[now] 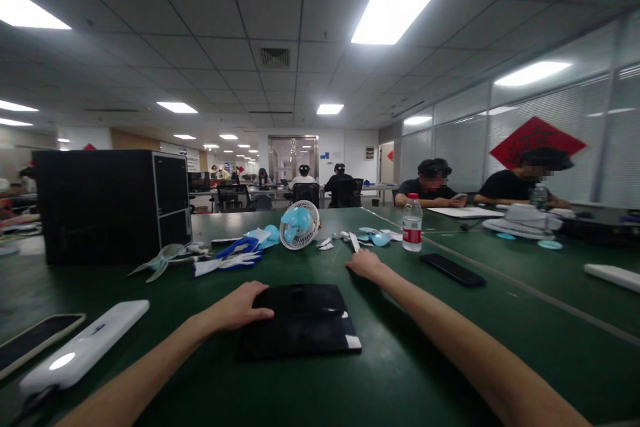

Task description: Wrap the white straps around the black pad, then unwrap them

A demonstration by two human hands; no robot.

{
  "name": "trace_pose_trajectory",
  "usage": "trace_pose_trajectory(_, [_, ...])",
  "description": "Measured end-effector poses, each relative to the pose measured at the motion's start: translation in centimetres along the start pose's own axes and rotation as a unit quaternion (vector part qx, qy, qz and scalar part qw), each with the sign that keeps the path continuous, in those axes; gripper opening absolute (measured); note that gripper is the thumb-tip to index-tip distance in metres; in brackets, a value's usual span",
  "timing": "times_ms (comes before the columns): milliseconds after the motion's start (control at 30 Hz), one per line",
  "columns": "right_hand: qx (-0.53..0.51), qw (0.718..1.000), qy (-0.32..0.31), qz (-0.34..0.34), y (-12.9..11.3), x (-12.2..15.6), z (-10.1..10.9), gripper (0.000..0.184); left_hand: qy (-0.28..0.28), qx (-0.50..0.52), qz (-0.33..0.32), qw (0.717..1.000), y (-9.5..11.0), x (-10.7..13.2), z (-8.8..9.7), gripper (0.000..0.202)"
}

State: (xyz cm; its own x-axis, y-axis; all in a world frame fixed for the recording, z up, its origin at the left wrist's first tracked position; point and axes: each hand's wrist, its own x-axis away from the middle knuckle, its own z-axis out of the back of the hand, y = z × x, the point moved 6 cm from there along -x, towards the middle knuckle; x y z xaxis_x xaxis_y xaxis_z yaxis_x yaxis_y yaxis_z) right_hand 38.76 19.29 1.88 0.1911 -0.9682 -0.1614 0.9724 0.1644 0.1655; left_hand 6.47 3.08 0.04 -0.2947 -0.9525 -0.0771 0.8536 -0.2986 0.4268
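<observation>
A black flat rectangular panel [305, 320] with shiny white patches along its right side lies on the green table. My left hand [243, 307] grips its left edge, thumb over the top face and fingers at the far left corner. Farther forward, my right hand [369, 263] has its fingers curled down at the tabletop, with a narrow white strip [355, 242] sticking up from them. What the fingertips do below is hidden. Just beyond stand a small white fan with light-blue blades [299, 225] and loose light-blue pieces [381, 239].
Left: a black computer case [100, 207], blue-and-white gloves [230, 257], a white power strip-like device [87, 343] and a phone [37, 341]. Right: a water bottle [412, 223], a black slab [453, 269] and white fan parts [523, 221]. Two people sit at the right side; others sit farther back.
</observation>
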Motion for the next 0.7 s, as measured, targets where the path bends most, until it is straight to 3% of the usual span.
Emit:
trace_pose_trajectory(167, [0.010, 1.000, 0.018, 0.007, 0.4, 0.1, 0.7, 0.043, -0.008, -0.006, 0.001, 1.000, 0.3, 0.1, 0.1, 0.085])
trace_pose_trajectory(333, [0.026, 0.996, 0.079, 0.019, 1.4, 0.3, 2.6, 0.035, -0.007, 0.008, 0.001, 1.000, 0.2, 0.3, 0.2, 0.083])
trace_pose_trajectory(567, [0.032, 0.984, 0.174, 0.017, 3.5, 1.1, 6.2, 0.031, 0.001, 0.018, -0.002, 1.000, 0.0, 0.3, 0.2, 0.080])
trace_pose_trajectory(700, [0.007, 0.967, 0.256, -0.001, 5.0, 1.7, 9.4, 0.036, 0.003, 0.016, -0.006, 1.000, -0.1, 0.2, 0.2, 0.081])
